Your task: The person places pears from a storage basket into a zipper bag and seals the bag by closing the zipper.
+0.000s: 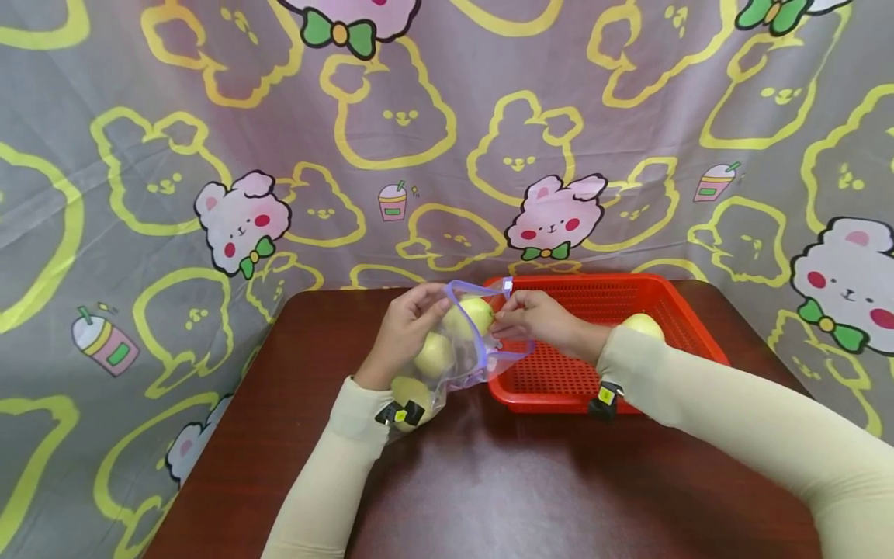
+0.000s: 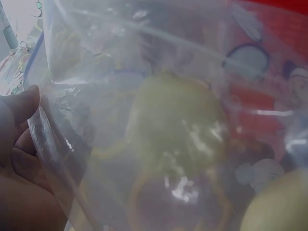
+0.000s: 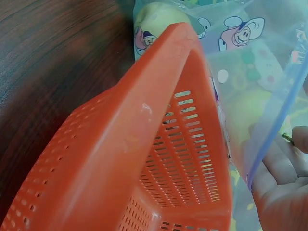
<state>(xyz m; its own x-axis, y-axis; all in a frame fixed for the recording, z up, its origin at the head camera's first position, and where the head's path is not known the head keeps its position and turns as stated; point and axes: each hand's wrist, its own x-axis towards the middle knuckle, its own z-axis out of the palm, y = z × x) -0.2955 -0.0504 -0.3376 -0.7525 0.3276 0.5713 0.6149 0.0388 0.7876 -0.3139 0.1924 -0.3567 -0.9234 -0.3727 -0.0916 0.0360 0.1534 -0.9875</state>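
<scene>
A clear zip bag [image 1: 457, 373] with a purple-edged mouth and cartoon prints holds round yellow-green fruits that look like pears. My left hand [image 1: 405, 330] grips the bag's edge near its mouth, thumb on one side and fingers on the other. One pear [image 1: 476, 317] is at the bag's opening; two more, including a middle pear [image 1: 434, 355], lie lower in it. My right hand [image 1: 538, 318] reaches into the mouth, thumb and fingers pinched at the top pear's stem [image 3: 288, 139]. In the left wrist view a pear [image 2: 178, 125] shows through the film.
A red perforated plastic basket [image 1: 552, 400] stands right of the bag, under my right forearm. Another pear [image 1: 644, 326] is in it, partly hidden by the sleeve. The dark wooden table [image 1: 293, 373] meets a patterned curtain [image 1: 433, 186] at the back.
</scene>
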